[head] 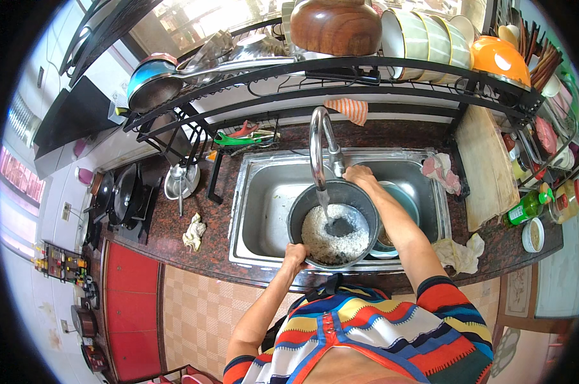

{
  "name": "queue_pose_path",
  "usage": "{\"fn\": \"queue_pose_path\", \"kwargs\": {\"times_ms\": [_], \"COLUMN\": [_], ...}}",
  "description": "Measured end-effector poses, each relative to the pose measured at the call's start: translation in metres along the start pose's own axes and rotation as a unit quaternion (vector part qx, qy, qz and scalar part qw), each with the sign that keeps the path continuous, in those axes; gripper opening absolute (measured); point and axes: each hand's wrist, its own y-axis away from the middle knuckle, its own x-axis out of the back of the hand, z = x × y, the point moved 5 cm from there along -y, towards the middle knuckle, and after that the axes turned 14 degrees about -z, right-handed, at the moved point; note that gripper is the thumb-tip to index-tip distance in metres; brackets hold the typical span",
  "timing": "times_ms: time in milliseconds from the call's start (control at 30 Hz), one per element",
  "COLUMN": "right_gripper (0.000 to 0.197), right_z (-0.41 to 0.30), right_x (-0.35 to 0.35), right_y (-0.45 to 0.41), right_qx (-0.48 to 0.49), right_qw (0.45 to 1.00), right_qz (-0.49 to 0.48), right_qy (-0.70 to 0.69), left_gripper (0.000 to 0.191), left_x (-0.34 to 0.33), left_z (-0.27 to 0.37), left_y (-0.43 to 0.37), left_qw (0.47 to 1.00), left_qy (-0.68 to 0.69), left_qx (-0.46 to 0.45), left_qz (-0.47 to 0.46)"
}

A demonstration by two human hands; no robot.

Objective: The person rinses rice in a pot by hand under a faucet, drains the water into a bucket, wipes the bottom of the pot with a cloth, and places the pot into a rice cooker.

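A dark grey pot (pixel 293 211) holds white rice (pixel 318 235) under a curved chrome faucet (pixel 318 139). Water runs from the spout into the rice, around a dark patch where the pot's bottom shows. My left hand (pixel 296 254) grips the pot's near left rim. Beyond the far right rim, my right hand (pixel 359 174) is closed against the side of the faucet's base, seemingly on its handle, which the fingers hide. The pot sits over the divider of a double steel sink (pixel 265 211). Partly behind my right forearm, a light green basin (pixel 405 197) stands in the right bowl.
Above the sink spans a black dish rack (pixel 414 93) with bowls and a wooden pot (pixel 335 26). Cloths (pixel 441 173) lie at the right. A cutting board (pixel 484 168) leans near a green bottle (pixel 525 209). Leftward are a steel pot (pixel 181 180) and a wok (pixel 126 194).
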Motion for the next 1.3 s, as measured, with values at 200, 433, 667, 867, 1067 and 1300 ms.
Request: {"fn": "queue_pose_path", "kwargs": {"times_ms": [200,433,667,867,1067,1300], "right_gripper": [0.034,0.036,0.039,0.039,0.039,0.036], "right_z": [0.001,0.003,0.002,0.003,0.005,0.002], "right_x": [-0.003,-0.004,-0.002,-0.003,0.000,0.003], "right_y": [-0.003,-0.002,0.002,-0.003,0.004,0.015], "right_qx": [0.006,0.019,0.016,0.031,0.032,-0.005], "right_qw": [1.000,0.999,0.999,0.999,0.998,0.995], "right_qz": [0.009,0.019,0.022,0.030,0.025,0.013], "right_qy": [0.002,-0.019,-0.032,-0.034,-0.044,-0.099], "left_gripper": [0.009,0.014,0.013,0.016,0.021,0.017], "left_x": [-0.001,-0.004,-0.005,-0.002,-0.006,0.001], "left_z": [0.000,0.003,0.008,0.004,0.007,-0.001], "left_y": [0.003,0.006,0.013,0.008,0.011,-0.001], "left_qw": [1.000,1.000,0.999,0.999,0.999,0.999], "left_qy": [-0.009,-0.021,-0.027,-0.027,-0.041,-0.040], "left_qx": [-0.008,-0.015,-0.011,-0.012,-0.019,-0.023], "left_qz": [-0.008,0.014,0.027,0.020,0.021,0.024]}}
